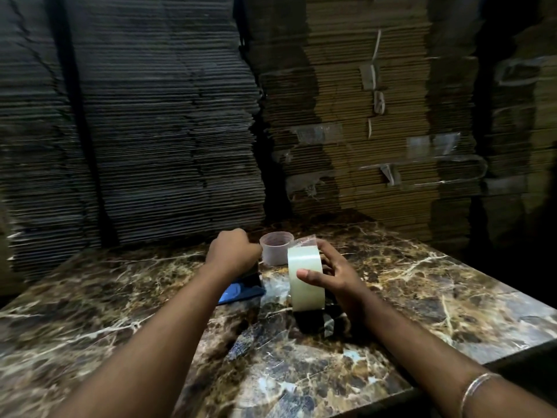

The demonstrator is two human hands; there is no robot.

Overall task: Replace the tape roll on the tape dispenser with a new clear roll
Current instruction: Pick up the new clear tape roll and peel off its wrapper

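Left of centre, the left hand is curled into a fist over a dark tape dispenser with a blue part; whether it grips it I cannot tell. Beside it stands an empty core. At centre, the right hand pinches the clear roll upright on the marble table. No writing is legible.

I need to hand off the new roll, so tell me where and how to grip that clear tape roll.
Grip the clear tape roll across its two flat side faces, coming from the right as the right hand does now: thumb over the front of the band, fingers on the far face. It stands on edge, so the faces are exposed sideways. Avoid the loose tape end at its top; it looks sticky.
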